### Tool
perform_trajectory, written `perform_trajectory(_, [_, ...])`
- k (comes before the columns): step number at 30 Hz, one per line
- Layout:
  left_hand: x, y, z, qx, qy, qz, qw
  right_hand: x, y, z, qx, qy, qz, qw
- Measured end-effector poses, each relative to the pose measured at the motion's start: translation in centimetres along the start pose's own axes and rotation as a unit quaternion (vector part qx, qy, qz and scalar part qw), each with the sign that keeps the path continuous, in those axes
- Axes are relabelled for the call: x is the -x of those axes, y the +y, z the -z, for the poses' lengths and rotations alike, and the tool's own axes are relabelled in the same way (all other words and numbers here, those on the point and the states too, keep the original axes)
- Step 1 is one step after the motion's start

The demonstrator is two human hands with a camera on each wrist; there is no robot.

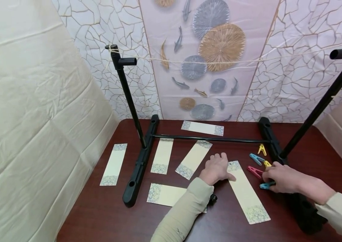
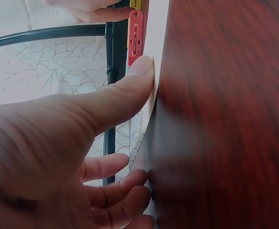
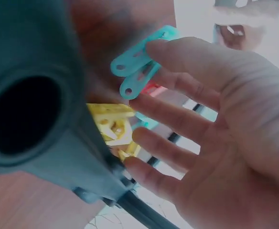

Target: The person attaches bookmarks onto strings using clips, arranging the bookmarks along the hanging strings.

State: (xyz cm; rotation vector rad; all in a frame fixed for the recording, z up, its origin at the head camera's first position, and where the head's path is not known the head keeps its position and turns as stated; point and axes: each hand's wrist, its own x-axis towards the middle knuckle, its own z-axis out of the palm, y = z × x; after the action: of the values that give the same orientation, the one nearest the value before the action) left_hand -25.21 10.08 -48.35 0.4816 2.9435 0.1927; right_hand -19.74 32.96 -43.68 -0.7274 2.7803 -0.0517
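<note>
My left hand (image 1: 216, 169) is over the top end of a cream paper strip (image 1: 246, 191) with a floral print at both ends. Its thumb rests on the strip's left edge, while the fingers lie loosely extended around the patterned end, which lifts slightly in the left wrist view. On the right, my right hand (image 1: 283, 178) pinches a blue clothespin (image 3: 137, 59) between thumb and index finger, its other fingers spread. Near those fingers lie a red clothespin (image 1: 255, 172), another blue clothespin (image 1: 257, 159) and yellow clothespins (image 1: 262, 150).
Several similar strips (image 1: 162, 156) lie on the dark red table (image 1: 83, 215). A black rack stands there, with feet (image 1: 137, 171), a low crossbar (image 1: 207, 138) and two uprights (image 1: 130, 101). A thin string (image 1: 189, 62) is stretched between the upright tops. Beside the right hand is a rack foot.
</note>
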Motion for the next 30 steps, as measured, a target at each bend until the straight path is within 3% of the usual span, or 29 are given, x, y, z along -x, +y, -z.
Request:
perform_trajectory(7, [0.1,0.1,-0.1,0.019,0.016,-0.008,0.9997,-0.2,-0.1,1.5,-0.095,-0.024,-0.037,0.994])
perform_trajectory(16, [0.2,0.0,-0.4,0.044,0.033,-0.04,0.9977,-0.1,-1.0,3.5,-0.164,0.009,-0.041,0.986])
perform_trajectory(20, [0.3,0.1,-0.4,0.04,0.035,-0.045,0.9975,0.2,-1.1,4.8,-0.154,0.059,-0.027,0.986])
perform_trajectory(25, [0.2,0.2,-0.3,0.057,0.033,-0.044,0.9969,0.6,-1.1,6.3,-0.103,0.142,-0.012,0.984])
perform_trajectory(30, [0.2,0.2,0.1,0.107,0.046,-0.059,0.9914,0.9,-1.0,7.4,-0.081,0.238,-0.014,0.968])
